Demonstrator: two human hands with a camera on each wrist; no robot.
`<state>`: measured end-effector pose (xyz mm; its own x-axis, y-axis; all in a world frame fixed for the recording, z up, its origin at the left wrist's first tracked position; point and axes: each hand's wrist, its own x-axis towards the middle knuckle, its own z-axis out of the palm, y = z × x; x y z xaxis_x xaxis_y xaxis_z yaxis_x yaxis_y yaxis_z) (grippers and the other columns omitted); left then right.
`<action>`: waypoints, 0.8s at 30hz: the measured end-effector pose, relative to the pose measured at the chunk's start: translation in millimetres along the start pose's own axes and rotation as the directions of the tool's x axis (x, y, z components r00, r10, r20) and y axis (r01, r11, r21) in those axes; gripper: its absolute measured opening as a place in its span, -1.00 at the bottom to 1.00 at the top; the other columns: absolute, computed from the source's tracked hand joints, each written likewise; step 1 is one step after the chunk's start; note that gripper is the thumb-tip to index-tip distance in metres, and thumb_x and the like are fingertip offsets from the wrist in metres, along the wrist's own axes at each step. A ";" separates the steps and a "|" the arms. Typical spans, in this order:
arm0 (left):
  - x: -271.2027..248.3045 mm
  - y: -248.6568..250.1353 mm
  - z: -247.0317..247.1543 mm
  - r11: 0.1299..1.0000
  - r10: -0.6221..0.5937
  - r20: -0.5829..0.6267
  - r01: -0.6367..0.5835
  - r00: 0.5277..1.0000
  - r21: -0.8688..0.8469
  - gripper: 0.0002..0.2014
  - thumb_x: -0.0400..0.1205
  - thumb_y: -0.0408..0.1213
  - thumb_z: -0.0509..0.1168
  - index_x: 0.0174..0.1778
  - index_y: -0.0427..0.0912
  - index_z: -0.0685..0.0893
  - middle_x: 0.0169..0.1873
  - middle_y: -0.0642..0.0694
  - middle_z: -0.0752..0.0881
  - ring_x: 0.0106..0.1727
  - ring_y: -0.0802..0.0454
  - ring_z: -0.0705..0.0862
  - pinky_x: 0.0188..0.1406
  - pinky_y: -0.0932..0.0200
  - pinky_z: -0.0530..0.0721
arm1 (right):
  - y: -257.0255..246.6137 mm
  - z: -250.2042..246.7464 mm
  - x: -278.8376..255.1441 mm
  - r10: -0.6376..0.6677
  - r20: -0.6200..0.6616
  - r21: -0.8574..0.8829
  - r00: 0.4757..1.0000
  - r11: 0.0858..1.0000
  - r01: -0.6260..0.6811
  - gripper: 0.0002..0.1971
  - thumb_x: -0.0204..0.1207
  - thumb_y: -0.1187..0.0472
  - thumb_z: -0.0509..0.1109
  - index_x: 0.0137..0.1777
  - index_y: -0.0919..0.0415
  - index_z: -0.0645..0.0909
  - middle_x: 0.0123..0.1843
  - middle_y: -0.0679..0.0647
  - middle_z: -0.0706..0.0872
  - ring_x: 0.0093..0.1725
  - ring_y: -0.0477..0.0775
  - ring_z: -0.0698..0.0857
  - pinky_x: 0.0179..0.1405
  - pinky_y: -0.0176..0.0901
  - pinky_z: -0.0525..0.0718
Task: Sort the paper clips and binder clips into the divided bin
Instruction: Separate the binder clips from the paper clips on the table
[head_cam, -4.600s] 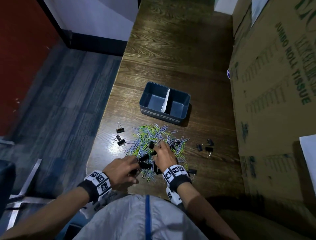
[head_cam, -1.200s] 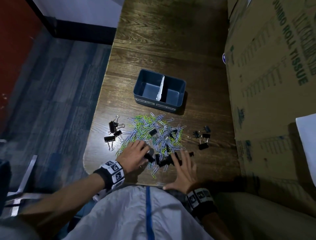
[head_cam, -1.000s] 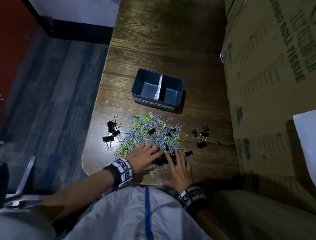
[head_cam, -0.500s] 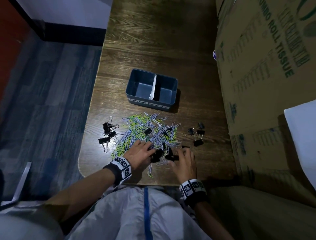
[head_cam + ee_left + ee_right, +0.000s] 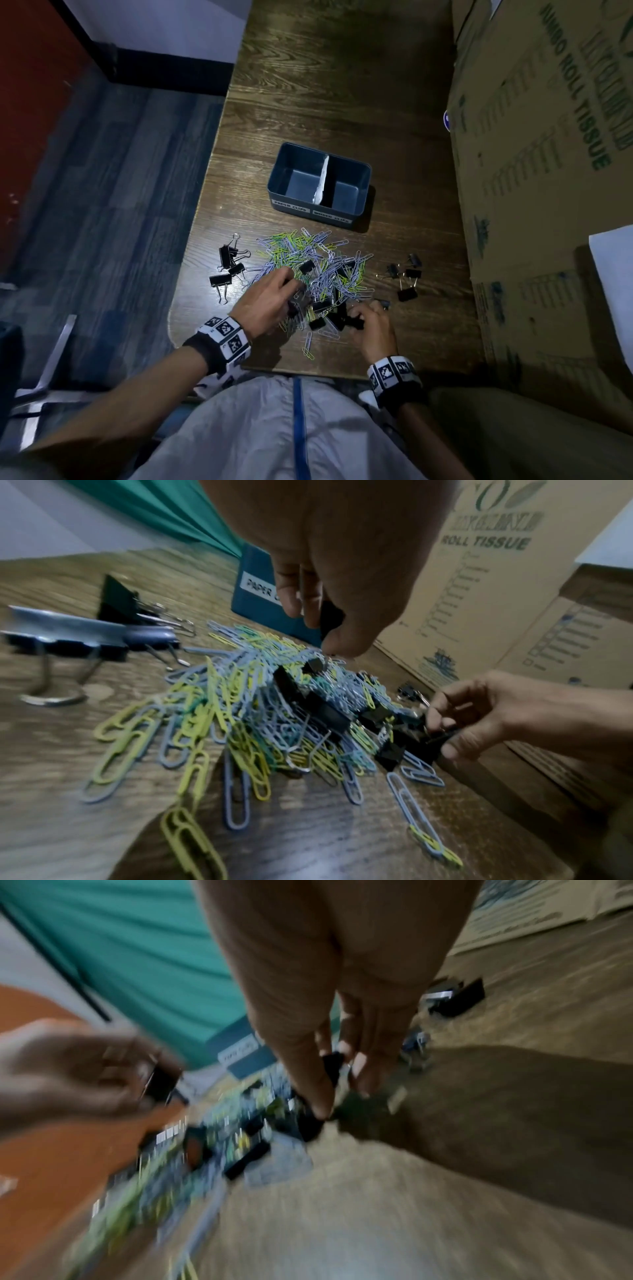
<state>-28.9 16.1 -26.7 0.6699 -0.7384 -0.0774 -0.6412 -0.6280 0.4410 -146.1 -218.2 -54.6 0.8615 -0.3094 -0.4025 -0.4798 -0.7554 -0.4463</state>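
Note:
A dark blue divided bin (image 5: 310, 211) stands on the wooden table, its two halves split by a white divider (image 5: 323, 178) and both bare inside. In front of it lies a pile of green and lilac paper clips (image 5: 308, 263) mixed with black binder clips (image 5: 317, 322). My left hand (image 5: 291, 291) hovers over the pile's near left side and pinches a black binder clip (image 5: 329, 620). My right hand (image 5: 356, 315) sits at the pile's near right edge, its fingers curled round another black binder clip (image 5: 334, 1066).
Loose binder clips lie in a group left of the pile (image 5: 229, 267) and another group to its right (image 5: 406, 277). A tall cardboard box (image 5: 548, 171) walls off the table's right side. The table's left edge (image 5: 205, 192) drops to the floor.
My right hand, flat with spread fingers a second ago, has curled onto a binder clip. My left hand has closed its fingertips on a clip and risen slightly over the pile.

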 end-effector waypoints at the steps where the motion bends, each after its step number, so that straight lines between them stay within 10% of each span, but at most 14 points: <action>1: -4.5 -3.6 -6.4 1.000 -0.018 -0.026 0.017 1.000 -0.025 -0.49 0.37 -0.47 0.50 0.25 -0.24 0.61 0.11 -0.17 0.56 -0.07 0.01 0.58 -0.14 0.27 0.63 | 1.3 -2.8 2.3 0.006 0.008 0.024 1.000 1.000 -0.006 -0.71 0.27 0.27 0.67 -0.16 -0.07 0.67 -0.03 -0.14 0.57 -0.08 0.08 0.72 -0.11 0.01 0.73; 5: -30.5 -29.5 -24.8 0.964 -0.240 -0.126 0.222 0.963 -0.144 -0.61 0.47 -0.33 0.50 0.22 -0.18 0.62 0.18 -0.12 0.51 -0.08 0.04 0.62 -0.09 0.26 0.59 | 11.1 -21.2 11.6 0.067 0.008 0.169 0.998 0.983 -0.067 -0.70 0.22 0.14 0.69 -0.42 -0.17 0.60 -0.24 -0.20 0.63 -0.23 -0.06 0.71 -0.14 -0.04 0.73; 9: -64.7 -64.1 -24.7 0.851 -0.510 -0.170 0.466 0.843 -0.242 -0.71 0.54 -0.16 0.43 0.12 -0.08 0.56 0.14 -0.04 0.46 -0.09 -0.04 0.65 -0.14 0.03 0.69 | 22.8 -47.0 20.8 0.158 -0.039 0.405 0.987 0.905 -0.129 -0.76 0.17 0.03 0.69 -0.21 -0.13 0.70 -0.27 -0.03 0.73 -0.27 0.00 0.69 -0.18 -0.02 0.66; 14: -88.0 -84.0 -17.1 0.758 -0.645 -0.122 0.613 0.754 -0.222 -0.77 0.57 -0.19 0.42 0.03 -0.08 0.52 0.12 -0.04 0.46 -0.10 -0.10 0.63 -0.14 -0.04 0.65 | 26.4 -80.5 38.9 0.212 -0.316 0.348 0.925 0.933 -0.095 -0.73 0.30 0.31 0.67 -0.28 -0.04 0.65 -0.10 0.04 0.70 -0.13 0.06 0.69 -0.11 -0.13 0.59; 24: -80.1 -85.8 -15.6 0.848 -0.526 -0.121 0.530 0.842 -0.001 -0.76 0.55 -0.16 0.44 0.03 -0.13 0.58 0.07 -0.11 0.53 -0.05 -0.04 0.55 -0.16 0.03 0.65 | 41.9 -69.9 53.7 0.192 -0.268 0.097 0.944 0.980 -0.172 -0.84 0.40 0.37 0.60 -0.06 0.20 0.74 0.10 0.21 0.65 0.16 0.23 0.62 -0.01 -0.11 0.49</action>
<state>-21.6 132.9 -44.4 0.9467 -0.2612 -0.1887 -0.1883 -0.9237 0.3336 -108.4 -306.9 -39.1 0.7655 -0.5920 -0.2521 -0.6349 -0.6314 -0.4452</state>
